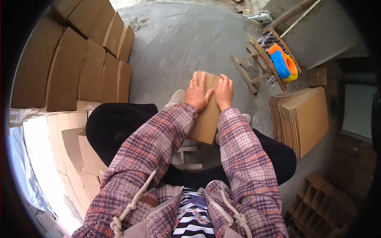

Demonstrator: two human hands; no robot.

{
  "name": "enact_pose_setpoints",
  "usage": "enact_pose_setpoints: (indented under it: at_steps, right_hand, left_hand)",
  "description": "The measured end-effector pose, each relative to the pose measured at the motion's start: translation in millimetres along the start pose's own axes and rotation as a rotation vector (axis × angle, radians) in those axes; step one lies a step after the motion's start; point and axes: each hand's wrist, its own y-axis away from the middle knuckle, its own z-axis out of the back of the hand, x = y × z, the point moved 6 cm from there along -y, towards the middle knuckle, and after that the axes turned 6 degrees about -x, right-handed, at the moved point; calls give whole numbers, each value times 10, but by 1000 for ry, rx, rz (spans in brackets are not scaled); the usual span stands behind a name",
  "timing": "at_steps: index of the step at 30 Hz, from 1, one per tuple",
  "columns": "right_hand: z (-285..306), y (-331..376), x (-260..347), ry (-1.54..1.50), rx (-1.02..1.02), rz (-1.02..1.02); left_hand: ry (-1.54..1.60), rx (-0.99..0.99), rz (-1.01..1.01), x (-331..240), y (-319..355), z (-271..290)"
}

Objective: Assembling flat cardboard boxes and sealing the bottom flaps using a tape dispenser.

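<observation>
- The concrete floor (178, 43) carries rows of closed cartons (79, 67) on the person's left and a flat cardboard stack (305, 119) on the right.
- A folded cardboard box (206, 119) lies over the lap, its long axis running away from the body.
- The left hand (197, 95) and right hand (224, 93) both press flat on its far end, fingers spread and not clamped, equally near.

Under my two hands, left (197, 94) and right (224, 93), one flat cardboard box (206, 119). One stack of flat cartons (303, 119) at right. Two tape dispensers (282, 62), one wooden stool (260, 65), one cardboard divider grid (317, 200).
</observation>
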Motion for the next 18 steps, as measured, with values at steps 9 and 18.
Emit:
enact_pose_setpoints:
  at_steps: [9,18]
  right_hand:
    - [37,10,90,237,-99,123]
    - [1163,-1479,30,447,-451,208]
  left_hand:
    - [-136,-9,-67,-90,126,14]
    - [-234,-45,-114,-152,200,12]
